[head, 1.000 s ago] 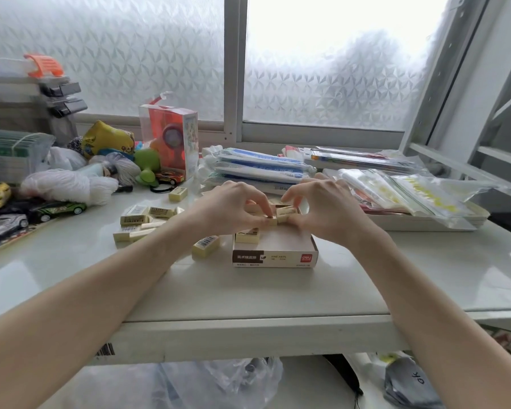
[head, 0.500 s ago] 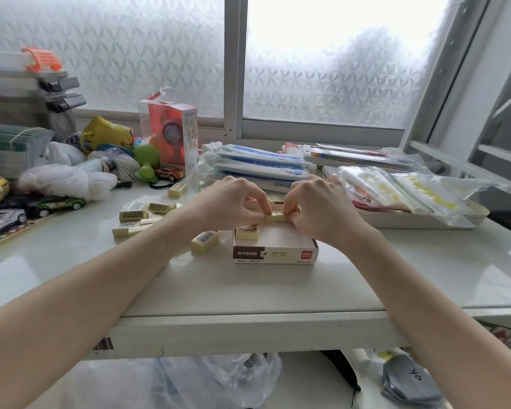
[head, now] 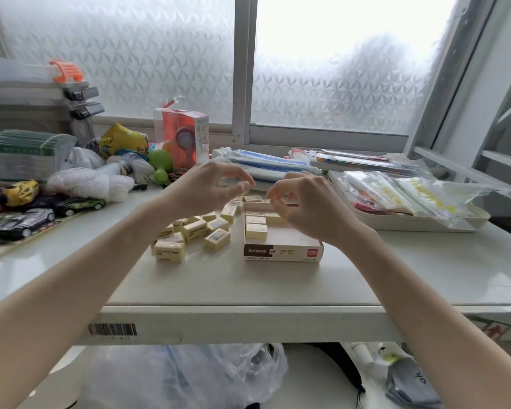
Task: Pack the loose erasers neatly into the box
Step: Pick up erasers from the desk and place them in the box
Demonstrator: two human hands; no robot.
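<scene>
Both hands (head: 207,190) (head: 310,208) blurred, box (head: 283,252) interior half hidden

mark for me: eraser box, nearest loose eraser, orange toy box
eraser box (head: 283,252), head view, on its printed front wall.
nearest loose eraser (head: 170,251), head view, on its front face.
orange toy box (head: 181,134), head view, on its clear front panel.

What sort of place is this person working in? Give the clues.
Probably a home desk or a small stationery seller's packing table: a white table under a frosted window, crowded with toy cars, yarn and bagged stationery.
</scene>
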